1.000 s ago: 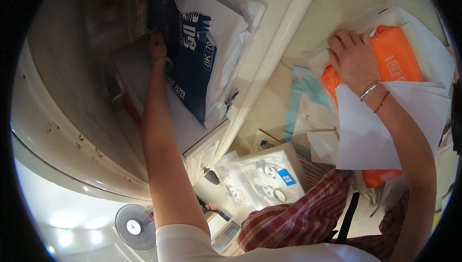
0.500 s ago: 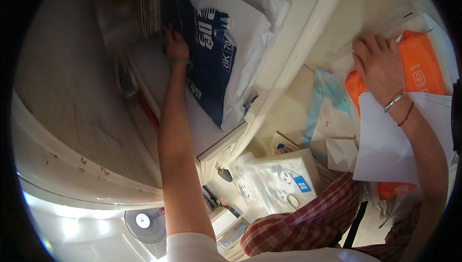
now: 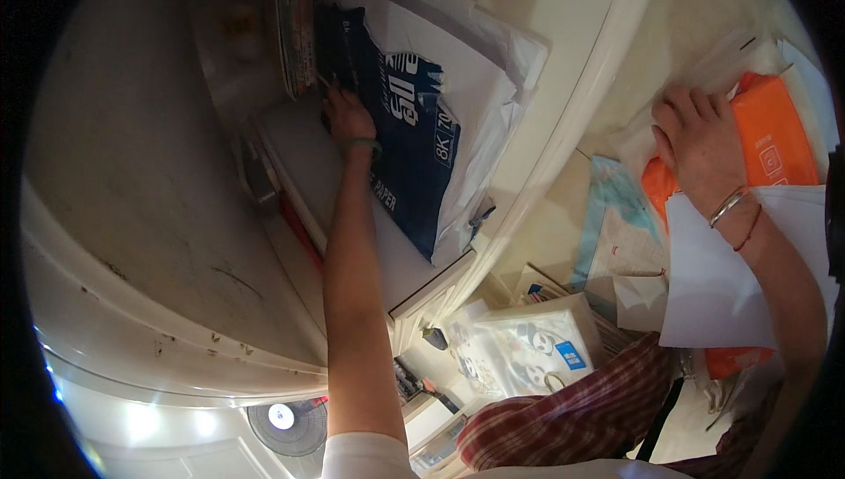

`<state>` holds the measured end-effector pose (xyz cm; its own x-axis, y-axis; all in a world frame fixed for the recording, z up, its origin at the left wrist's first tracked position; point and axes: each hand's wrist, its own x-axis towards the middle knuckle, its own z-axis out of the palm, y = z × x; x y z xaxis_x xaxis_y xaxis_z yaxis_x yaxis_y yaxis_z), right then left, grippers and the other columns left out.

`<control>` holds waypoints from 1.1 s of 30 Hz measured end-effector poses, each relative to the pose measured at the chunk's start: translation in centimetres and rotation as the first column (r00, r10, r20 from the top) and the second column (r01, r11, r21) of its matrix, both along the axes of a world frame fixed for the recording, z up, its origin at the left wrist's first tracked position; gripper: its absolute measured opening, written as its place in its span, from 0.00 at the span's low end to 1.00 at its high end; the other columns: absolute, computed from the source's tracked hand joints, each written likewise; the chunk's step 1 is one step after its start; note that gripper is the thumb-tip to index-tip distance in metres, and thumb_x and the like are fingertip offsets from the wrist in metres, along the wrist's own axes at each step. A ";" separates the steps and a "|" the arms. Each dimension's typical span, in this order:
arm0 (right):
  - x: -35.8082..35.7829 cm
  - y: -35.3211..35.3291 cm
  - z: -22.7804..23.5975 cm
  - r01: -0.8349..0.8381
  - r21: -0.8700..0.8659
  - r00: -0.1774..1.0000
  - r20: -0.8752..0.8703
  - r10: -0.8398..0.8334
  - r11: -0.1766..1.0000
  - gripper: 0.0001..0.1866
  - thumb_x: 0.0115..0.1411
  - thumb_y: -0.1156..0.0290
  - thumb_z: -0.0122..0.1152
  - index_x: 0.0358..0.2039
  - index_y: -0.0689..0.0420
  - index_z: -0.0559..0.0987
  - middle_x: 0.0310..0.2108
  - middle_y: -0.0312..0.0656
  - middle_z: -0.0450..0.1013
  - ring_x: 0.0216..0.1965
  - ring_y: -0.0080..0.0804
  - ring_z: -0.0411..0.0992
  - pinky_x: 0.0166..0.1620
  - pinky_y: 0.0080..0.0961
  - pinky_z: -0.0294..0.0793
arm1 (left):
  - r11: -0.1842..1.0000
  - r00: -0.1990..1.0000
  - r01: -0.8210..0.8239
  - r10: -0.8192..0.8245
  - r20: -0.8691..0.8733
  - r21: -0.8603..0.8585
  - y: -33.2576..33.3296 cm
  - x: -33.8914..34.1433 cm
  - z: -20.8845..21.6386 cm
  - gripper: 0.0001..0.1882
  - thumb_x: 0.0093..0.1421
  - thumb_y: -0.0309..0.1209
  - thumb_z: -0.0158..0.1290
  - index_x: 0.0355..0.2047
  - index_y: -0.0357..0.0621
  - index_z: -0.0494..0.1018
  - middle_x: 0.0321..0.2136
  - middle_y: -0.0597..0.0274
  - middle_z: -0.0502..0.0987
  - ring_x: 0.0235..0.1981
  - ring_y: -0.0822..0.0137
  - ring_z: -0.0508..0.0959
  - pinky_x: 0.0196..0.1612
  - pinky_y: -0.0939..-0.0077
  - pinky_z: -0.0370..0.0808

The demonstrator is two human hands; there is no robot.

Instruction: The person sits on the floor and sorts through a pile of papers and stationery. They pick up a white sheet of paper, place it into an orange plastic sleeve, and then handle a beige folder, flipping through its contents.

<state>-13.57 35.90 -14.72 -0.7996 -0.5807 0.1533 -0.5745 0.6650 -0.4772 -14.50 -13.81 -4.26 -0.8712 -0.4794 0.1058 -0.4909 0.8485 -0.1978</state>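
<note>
My left hand (image 3: 349, 118) reaches deep into a pale compartment. Its partly visible fingers are stretched out against the left edge of a torn dark-blue paper package (image 3: 414, 140) with white sheets showing, and no firm grip shows. At the right, my right hand (image 3: 700, 144) lies over an orange package (image 3: 767, 131) and crinkled clear plastic, its fingers bent slightly and apart. Loose white sheets (image 3: 717, 268) lie beneath my right wrist, overlapping the orange package. What is under the right fingertips is hidden.
A row of thin books (image 3: 297, 30) stands beyond my left hand. The compartment's pale rim (image 3: 563, 140) runs between my arms. Lower down are a clear panda-print bag (image 3: 519, 347), a light-blue plastic sleeve (image 3: 607, 215) and a round dark fan (image 3: 295, 426).
The whole view has shifted, so the things appear lower and slightly further right. Both hands stay at nearly the same places on the packages.
</note>
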 end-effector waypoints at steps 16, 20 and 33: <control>0.1 -0.1 -0.5 -0.013 0.015 1.000 -0.009 0.014 1.000 0.09 0.55 0.66 0.57 0.34 0.56 0.72 0.37 0.39 0.66 0.39 0.35 0.66 0.45 0.32 0.62 | 0.999 0.999 0.028 -0.027 -0.023 0.040 -0.2 0.4 -0.2 0.24 0.67 0.41 0.31 0.60 0.47 0.59 0.53 0.37 0.65 0.52 0.39 0.66 0.54 0.54 0.65; 0.1 0.1 -0.5 -0.015 0.005 1.000 0.006 0.015 1.000 0.09 0.55 0.65 0.57 0.34 0.55 0.73 0.37 0.39 0.67 0.39 0.35 0.66 0.45 0.32 0.62 | 0.998 0.999 -0.020 0.022 -0.028 0.060 0.4 0.1 -0.5 0.23 0.67 0.40 0.32 0.59 0.46 0.60 0.52 0.37 0.66 0.52 0.39 0.66 0.54 0.54 0.65; 0.2 0.3 -0.4 -0.008 0.014 0.999 -0.040 0.008 1.000 0.08 0.57 0.64 0.54 0.33 0.54 0.75 0.36 0.37 0.68 0.41 0.33 0.66 0.46 0.31 0.62 | 0.964 0.982 0.036 0.015 0.191 -0.263 1.2 -1.0 0.4 0.20 0.65 0.36 0.39 0.56 0.49 0.66 0.47 0.38 0.70 0.50 0.44 0.69 0.49 0.59 0.70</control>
